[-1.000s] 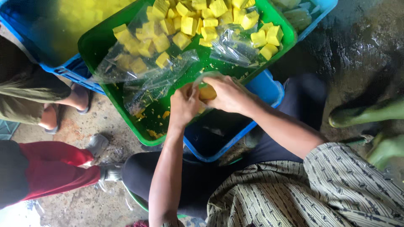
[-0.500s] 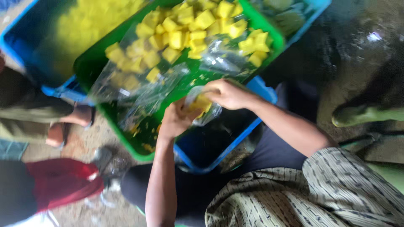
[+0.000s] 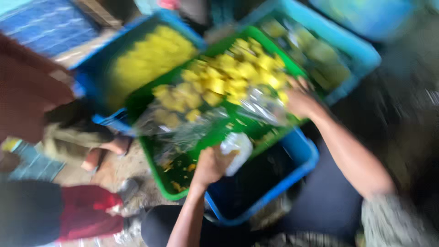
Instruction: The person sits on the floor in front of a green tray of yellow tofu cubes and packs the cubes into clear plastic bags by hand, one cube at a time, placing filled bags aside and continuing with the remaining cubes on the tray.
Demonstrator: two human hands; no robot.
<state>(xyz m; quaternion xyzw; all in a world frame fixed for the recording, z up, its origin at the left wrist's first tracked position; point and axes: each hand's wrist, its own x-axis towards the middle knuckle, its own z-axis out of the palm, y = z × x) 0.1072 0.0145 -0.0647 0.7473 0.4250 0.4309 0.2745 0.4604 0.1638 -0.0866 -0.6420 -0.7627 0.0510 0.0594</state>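
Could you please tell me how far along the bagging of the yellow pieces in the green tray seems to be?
Done: nothing finished shows clearly; the picture is blurred. In hand: the left hand holds a small clear bag over the blue crate, while the right hand reaches into the yellow pieces in the green tray. Left: most of the tray's pile, plus more yellow in the far blue crate.

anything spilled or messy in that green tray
Somewhat. Loose yellow scraps lie scattered on the bare near end of the green tray, apart from the heap of yellow cubes. Crumpled clear plastic sprawls across the tray's middle. The blur hides finer detail.
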